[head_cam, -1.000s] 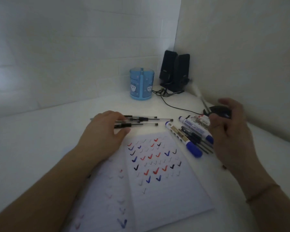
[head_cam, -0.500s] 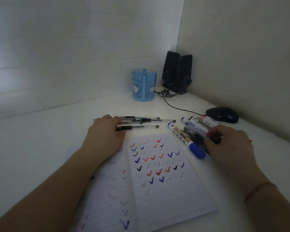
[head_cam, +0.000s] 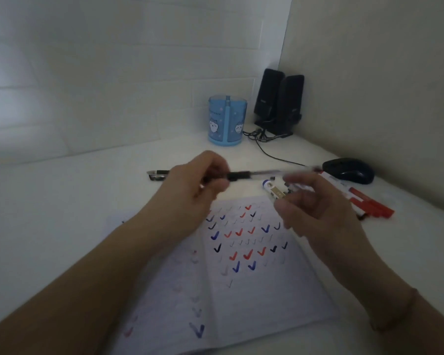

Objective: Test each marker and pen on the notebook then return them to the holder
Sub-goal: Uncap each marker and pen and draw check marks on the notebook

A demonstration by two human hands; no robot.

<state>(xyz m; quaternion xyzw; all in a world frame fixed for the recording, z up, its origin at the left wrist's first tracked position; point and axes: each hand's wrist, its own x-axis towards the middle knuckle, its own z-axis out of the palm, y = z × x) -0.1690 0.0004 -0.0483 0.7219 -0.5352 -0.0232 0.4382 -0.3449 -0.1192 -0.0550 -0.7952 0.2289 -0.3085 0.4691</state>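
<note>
My left hand (head_cam: 198, 185) pinches the black tip end of a clear-barrelled pen (head_cam: 262, 172), held level above the top of the notebook (head_cam: 267, 298). My right hand (head_cam: 315, 208) is curled at the pen's other end, its blurred fingertips on the barrel. The open notebook page carries several red, blue and black ticks. More black pens (head_cam: 155, 175) lie on the table behind my left hand. A white marker with a gold label (head_cam: 273, 190) and red markers (head_cam: 364, 201) lie beside my right hand. The blue holder (head_cam: 227, 121) stands by the back wall.
Two black speakers (head_cam: 280, 103) stand in the corner, their cable (head_cam: 269, 153) trailing across the white table. A black mouse (head_cam: 347, 170) sits by the right wall, just behind the markers.
My right hand has lifted a pen from the pile of markers and pens. My left hand left the notebook's top edge and took hold of the pen's tip end.
</note>
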